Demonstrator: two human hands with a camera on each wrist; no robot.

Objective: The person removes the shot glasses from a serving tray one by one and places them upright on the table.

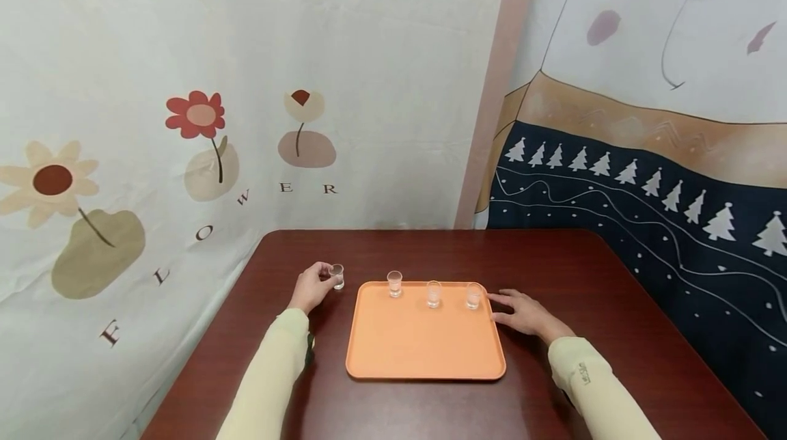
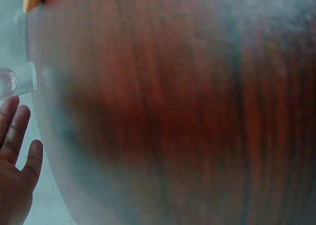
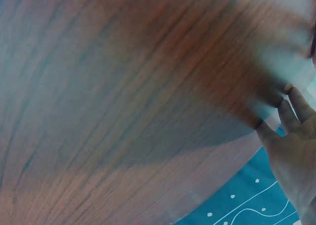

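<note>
Left of the tray, a small clear shot glass (image 1: 337, 277) stands upright, pinched between the thumb and finger of my left hand (image 1: 312, 287). In the left wrist view, that glass (image 2: 19, 80) is at the left edge, with several fingers (image 2: 19, 131) stretched out beside it. On the far part of the orange tray (image 1: 424, 341) stand a left shot glass (image 1: 395, 284), a middle one (image 1: 433, 294) and a right one (image 1: 473, 296). My right hand (image 1: 522, 312) lies at the tray's right rim, fingers extended, fingertips right at the edge by the right glass.
The tray lies on a dark red-brown wooden table (image 1: 295, 385) with rounded far corners. Behind it hangs a pale cloth with printed flowers (image 1: 381, 85). A cloth with a bear and small trees (image 1: 645, 235) hangs along the right side.
</note>
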